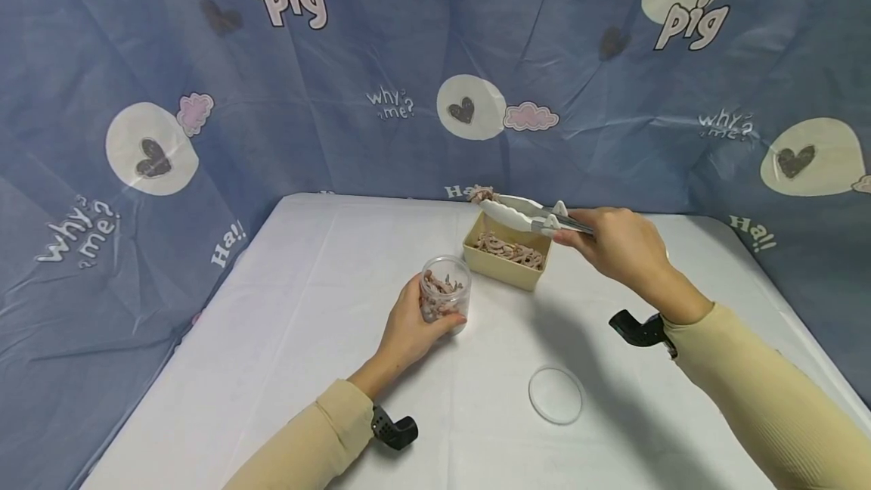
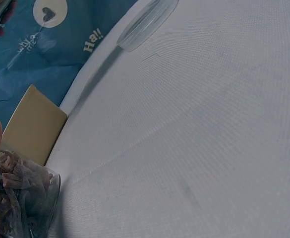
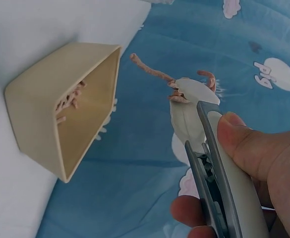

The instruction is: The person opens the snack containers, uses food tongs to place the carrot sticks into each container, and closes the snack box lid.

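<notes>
With curled fingers and thumb, my left hand (image 1: 413, 326) holds a clear plastic jar (image 1: 445, 293) partly filled with brownish-pink strips; the jar is open at the top. My right hand (image 1: 621, 244) grips white and grey tongs (image 3: 219, 148) above the yellow box. Between the tong tips is a small clump of the same strips (image 1: 481, 194), some ends sticking out in the right wrist view. Below the tongs, the pale yellow box (image 1: 500, 269) stands on the table just behind and right of the jar, with more strips (image 1: 509, 249) inside.
A clear round lid (image 1: 556, 395) lies on the white-covered table (image 1: 354, 271) at the front right. Behind the table hangs a blue printed cloth (image 1: 381, 36). Each wrist carries a black mount (image 1: 395, 429).
</notes>
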The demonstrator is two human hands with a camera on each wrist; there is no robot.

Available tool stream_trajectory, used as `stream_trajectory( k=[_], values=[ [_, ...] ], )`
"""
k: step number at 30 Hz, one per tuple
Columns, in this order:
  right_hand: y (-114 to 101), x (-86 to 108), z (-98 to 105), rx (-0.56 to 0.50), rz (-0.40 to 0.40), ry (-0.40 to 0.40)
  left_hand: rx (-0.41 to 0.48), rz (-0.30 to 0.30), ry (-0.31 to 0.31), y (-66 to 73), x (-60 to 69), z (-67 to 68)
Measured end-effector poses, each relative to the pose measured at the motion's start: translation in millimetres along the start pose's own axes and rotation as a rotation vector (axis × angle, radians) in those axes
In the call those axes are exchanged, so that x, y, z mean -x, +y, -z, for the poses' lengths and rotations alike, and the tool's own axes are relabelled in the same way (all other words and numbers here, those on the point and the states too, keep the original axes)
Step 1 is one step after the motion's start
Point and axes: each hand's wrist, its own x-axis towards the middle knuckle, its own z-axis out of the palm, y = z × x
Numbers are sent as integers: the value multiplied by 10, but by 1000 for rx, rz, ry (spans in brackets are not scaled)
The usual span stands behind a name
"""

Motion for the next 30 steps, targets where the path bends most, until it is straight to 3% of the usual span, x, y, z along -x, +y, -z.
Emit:
stream_trajectory(
  k=[22, 30],
  values=[
    [-272, 66, 189, -24, 75, 94, 4, 7, -3, 29, -8, 21],
    [-387, 103, 242, -39, 112, 86, 8, -3, 0, 24, 1, 11]
  ],
)
